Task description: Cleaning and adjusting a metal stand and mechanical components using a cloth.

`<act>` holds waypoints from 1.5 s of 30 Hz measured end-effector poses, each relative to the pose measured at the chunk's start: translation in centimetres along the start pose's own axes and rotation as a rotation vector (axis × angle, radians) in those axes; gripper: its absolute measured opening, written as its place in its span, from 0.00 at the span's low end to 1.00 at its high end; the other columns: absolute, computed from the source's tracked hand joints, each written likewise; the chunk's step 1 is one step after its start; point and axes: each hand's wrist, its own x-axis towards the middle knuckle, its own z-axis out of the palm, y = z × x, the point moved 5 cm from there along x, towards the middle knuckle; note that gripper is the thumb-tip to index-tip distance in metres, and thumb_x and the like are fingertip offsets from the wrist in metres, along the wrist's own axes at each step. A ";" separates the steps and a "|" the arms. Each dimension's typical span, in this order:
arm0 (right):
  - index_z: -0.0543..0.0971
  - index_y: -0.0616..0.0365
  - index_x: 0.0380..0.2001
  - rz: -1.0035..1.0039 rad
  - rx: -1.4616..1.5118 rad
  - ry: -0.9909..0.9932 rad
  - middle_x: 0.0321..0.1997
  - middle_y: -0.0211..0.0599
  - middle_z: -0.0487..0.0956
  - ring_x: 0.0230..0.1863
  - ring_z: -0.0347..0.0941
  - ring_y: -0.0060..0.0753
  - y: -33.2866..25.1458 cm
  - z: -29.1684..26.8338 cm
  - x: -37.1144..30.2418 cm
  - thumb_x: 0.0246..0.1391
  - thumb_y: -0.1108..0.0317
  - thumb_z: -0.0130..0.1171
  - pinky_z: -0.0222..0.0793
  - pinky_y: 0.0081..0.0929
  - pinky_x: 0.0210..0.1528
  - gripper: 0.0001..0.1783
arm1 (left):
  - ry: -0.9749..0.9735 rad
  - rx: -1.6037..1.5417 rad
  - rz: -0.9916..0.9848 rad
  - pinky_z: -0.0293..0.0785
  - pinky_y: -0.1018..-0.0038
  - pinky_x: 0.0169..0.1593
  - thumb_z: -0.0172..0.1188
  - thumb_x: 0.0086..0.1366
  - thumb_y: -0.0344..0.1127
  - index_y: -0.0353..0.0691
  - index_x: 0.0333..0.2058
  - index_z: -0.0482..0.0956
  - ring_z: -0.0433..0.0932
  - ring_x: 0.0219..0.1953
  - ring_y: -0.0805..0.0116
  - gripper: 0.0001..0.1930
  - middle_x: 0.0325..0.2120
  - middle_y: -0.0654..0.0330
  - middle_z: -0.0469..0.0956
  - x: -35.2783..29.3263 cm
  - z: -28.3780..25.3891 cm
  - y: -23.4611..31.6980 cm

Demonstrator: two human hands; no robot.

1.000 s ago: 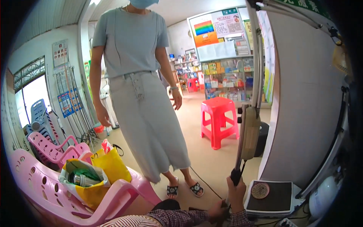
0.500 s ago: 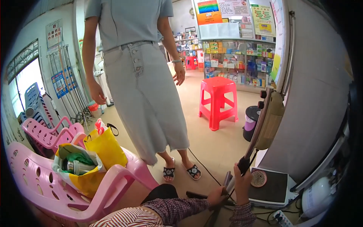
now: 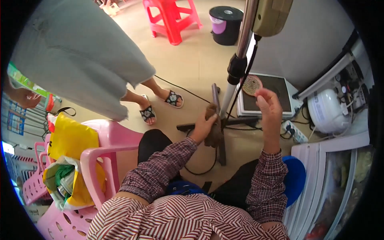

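A metal stand with dark spread legs rises in front of me, carrying an olive-coloured box-like unit. My left hand is closed around the brown hub low on the stand, where the legs meet. To the right of the pole my right hand is raised, thumb and fingers curled together; whether anything lies between them is hidden. Close by its fingertips is a round woven disc, apparently on the dark-topped white platform. On the pole sits a black clamp, apart from both hands.
A person in a denim skirt stands at the left. Pink chairs hold yellow bags. A red stool and black bin stand ahead. Cables, a power strip, white tank and white cabinet lie right.
My view has tipped downward. My right hand has come off the black part of the stand and moved right. My left hand remains low on the stand.
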 end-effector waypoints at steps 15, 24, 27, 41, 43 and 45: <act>0.70 0.66 0.52 0.475 -0.153 -0.498 0.44 0.45 0.76 0.45 0.73 0.34 7.1 3.2 -11.0 0.48 0.61 0.63 0.68 0.29 0.49 0.30 | -0.324 -1.144 -0.351 0.59 0.61 0.60 0.41 0.67 0.41 0.36 0.55 0.63 0.67 0.56 0.59 0.22 0.53 0.55 0.69 -6.7 -0.1 5.6; 0.74 0.62 0.41 0.599 0.285 -0.130 0.43 0.40 0.76 0.46 0.71 0.24 4.1 0.2 -11.8 0.55 0.65 0.54 0.66 0.25 0.50 0.13 | -0.330 -0.913 -0.471 0.61 0.61 0.59 0.43 0.60 0.32 0.33 0.55 0.63 0.67 0.55 0.60 0.23 0.52 0.53 0.69 -7.2 -0.1 2.4; 0.73 0.58 0.44 0.515 0.878 -0.072 0.50 0.47 0.73 0.55 0.67 0.36 1.8 -0.4 -11.6 0.58 0.61 0.50 0.60 0.37 0.58 0.15 | -0.391 -0.906 -0.468 0.64 0.61 0.59 0.42 0.55 0.25 0.33 0.53 0.63 0.69 0.54 0.61 0.24 0.50 0.55 0.70 -7.6 0.5 3.4; 0.64 0.59 0.57 0.773 1.081 0.198 0.59 0.46 0.67 0.60 0.62 0.48 3.7 2.9 -20.1 0.60 0.52 0.41 0.55 0.50 0.62 0.28 | -0.656 -0.189 0.064 0.66 0.74 0.53 0.53 0.47 0.20 0.33 0.47 0.68 0.71 0.46 0.73 0.24 0.41 0.62 0.73 -9.1 -1.3 10.9; 0.64 0.58 0.57 0.627 1.146 0.237 0.60 0.46 0.66 0.60 0.62 0.49 2.3 2.1 -19.3 0.60 0.50 0.41 0.54 0.50 0.63 0.29 | -0.733 -0.465 -0.185 0.65 0.75 0.53 0.52 0.49 0.20 0.33 0.49 0.68 0.70 0.47 0.75 0.24 0.43 0.63 0.72 -9.0 -0.9 10.1; 0.64 0.57 0.57 0.469 1.200 0.284 0.60 0.46 0.66 0.61 0.61 0.50 2.1 0.4 -19.4 0.60 0.48 0.42 0.54 0.51 0.63 0.30 | -0.824 -0.614 -0.274 0.65 0.76 0.53 0.52 0.51 0.21 0.33 0.50 0.67 0.70 0.47 0.75 0.24 0.44 0.64 0.72 -10.3 -0.1 11.0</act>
